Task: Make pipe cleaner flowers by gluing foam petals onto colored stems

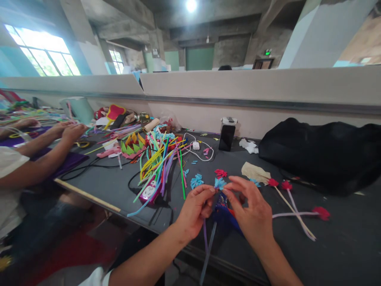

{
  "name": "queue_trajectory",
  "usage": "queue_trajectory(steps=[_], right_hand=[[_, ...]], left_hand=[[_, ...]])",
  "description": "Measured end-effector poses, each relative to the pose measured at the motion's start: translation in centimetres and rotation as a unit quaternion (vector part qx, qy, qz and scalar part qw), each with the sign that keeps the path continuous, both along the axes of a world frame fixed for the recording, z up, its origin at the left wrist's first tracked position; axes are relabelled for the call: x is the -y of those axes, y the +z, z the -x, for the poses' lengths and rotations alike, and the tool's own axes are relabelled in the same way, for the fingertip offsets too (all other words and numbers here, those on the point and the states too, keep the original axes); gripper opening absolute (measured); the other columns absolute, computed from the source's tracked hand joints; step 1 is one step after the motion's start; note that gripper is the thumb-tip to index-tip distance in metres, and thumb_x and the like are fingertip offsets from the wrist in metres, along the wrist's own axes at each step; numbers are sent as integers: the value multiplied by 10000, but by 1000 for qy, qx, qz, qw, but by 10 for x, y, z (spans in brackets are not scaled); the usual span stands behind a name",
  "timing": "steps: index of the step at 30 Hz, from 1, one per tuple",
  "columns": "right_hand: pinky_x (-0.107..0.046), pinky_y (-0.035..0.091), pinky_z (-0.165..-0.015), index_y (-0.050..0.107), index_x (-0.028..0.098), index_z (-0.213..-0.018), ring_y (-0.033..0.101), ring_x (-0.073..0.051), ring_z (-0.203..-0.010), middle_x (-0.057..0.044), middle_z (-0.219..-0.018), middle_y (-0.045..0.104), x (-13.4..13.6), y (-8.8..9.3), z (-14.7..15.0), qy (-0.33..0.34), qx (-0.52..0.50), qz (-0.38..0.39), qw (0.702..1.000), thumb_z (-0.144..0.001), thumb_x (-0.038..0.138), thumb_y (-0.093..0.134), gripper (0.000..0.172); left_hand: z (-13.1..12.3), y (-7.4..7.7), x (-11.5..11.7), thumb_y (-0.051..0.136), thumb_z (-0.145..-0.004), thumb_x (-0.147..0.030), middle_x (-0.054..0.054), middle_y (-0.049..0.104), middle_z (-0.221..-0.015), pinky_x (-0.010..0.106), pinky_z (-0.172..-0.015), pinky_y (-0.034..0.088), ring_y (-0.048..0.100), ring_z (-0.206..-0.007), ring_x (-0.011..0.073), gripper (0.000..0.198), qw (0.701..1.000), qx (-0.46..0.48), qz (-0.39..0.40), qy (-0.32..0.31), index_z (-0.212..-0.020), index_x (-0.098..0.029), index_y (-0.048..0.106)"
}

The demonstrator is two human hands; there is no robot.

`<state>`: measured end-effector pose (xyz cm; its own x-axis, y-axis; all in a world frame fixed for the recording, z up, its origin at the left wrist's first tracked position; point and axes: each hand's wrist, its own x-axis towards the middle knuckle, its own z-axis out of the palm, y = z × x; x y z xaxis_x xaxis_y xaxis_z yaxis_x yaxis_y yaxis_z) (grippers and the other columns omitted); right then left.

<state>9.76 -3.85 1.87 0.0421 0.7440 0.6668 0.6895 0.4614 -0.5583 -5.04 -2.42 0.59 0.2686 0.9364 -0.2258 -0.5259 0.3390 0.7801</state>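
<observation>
In front of me, a blue flower (220, 183) of short pipe-cleaner pieces is between my two hands. My left hand (195, 208) is closed, pinching the flower's base at its left side. My right hand (251, 206) has thumb and forefinger at the flower's right edge, its other fingers curled loosely. Below the hands hang a purple pipe cleaner (205, 236) and a grey-blue one (210, 246); where their upper ends attach is hidden. Just beyond lie blue pieces (197, 181) and red pieces (220, 173). A dark blue object (228, 216) sits partly hidden under my right hand.
Finished-looking red flowers (321, 213) on stems lie right, near a black bag (318, 155). A phone (227, 137) stands at the back. Left are a pipe-cleaner bundle (162, 159), a purple power strip (150, 190) and a cable. A co-worker's hands (70, 130) work farther left.
</observation>
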Motion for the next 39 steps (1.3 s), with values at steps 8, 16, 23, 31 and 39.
queue_trajectory(steps=[8,16,23,31,39], right_hand=[[-315,462,-727,527,259,-1118,624,-204,-879,-1,-844,704,-4,-6,-1,-1,2,-10,1000,-862,297,602,270],[-349,447,-797,520,260,-1121,587,-222,-906,-2,-835,706,-5,-5,-1,4,27,-32,999,-860,284,609,276],[-329,454,-794,515,249,-1102,598,-201,-881,-2,-823,686,-6,-5,1,-2,18,-34,999,-865,289,607,257],[-306,463,-779,518,232,-1047,615,-171,-841,0,-845,661,-6,-10,2,-6,4,-34,999,-868,274,607,205],[-309,466,-748,516,227,-1017,602,-191,-857,-9,-829,677,-6,-10,2,-19,7,-29,999,-859,295,611,196]], left_hand=[[-1,0,1,725,-708,-307,-71,434,-532,193,-375,111,240,-370,5,201,1000,5,-3,-7,-751,-154,603],[-2,1,3,700,-740,-271,-70,418,-523,196,-379,112,247,-381,11,148,1000,1,-12,-5,-747,-152,611],[-2,3,3,710,-712,-260,-77,377,-490,196,-387,114,227,-393,20,144,1000,-14,-11,7,-728,-148,621],[-2,2,4,699,-707,-267,-84,349,-469,198,-389,129,213,-400,30,135,1000,-23,-20,7,-717,-150,630],[-3,2,3,689,-701,-261,-84,334,-421,202,-393,133,214,-398,42,115,998,-48,-25,16,-705,-157,640]])
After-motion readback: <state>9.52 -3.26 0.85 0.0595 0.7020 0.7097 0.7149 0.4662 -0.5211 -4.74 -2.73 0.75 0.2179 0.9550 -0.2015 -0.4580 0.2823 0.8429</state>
